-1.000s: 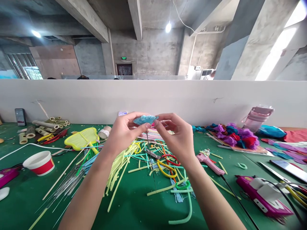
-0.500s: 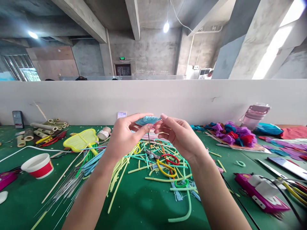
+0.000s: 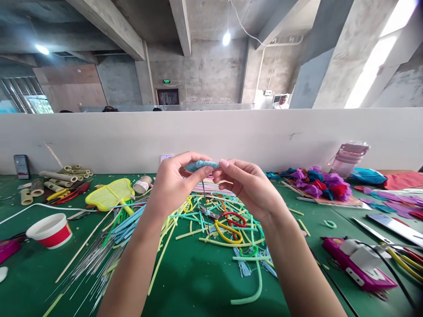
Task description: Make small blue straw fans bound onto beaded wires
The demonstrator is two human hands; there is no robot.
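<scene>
In front of me, above the table, my left hand (image 3: 175,181) pinches a light blue ribbed, leaf-shaped piece (image 3: 200,165) between thumb and fingers. My right hand (image 3: 246,181) is closed at the piece's right tip, thumb against index finger. A thin dark wire (image 3: 204,199) hangs down below the left thumb; where its upper end sits is hidden. Beneath the hands lie scissors with red and yellow handles (image 3: 228,237), amid scattered yellow-green and mint strips (image 3: 187,218). Light blue tassel-like threads (image 3: 243,266) lie near my right forearm.
Thin metal wires (image 3: 90,257) and a paper cup (image 3: 49,231) are on the left, with a yellow fan-shaped object (image 3: 110,193) behind. At right are purple and red petals (image 3: 315,182), a pink bottle (image 3: 349,159) and a magenta power strip (image 3: 357,264). A low partition (image 3: 211,132) runs behind.
The blue piece has turned slightly and looks narrower, its ribbed edge more toward me. Both hands keep their hold at nearly the same spot. The whole view has shifted a little.
</scene>
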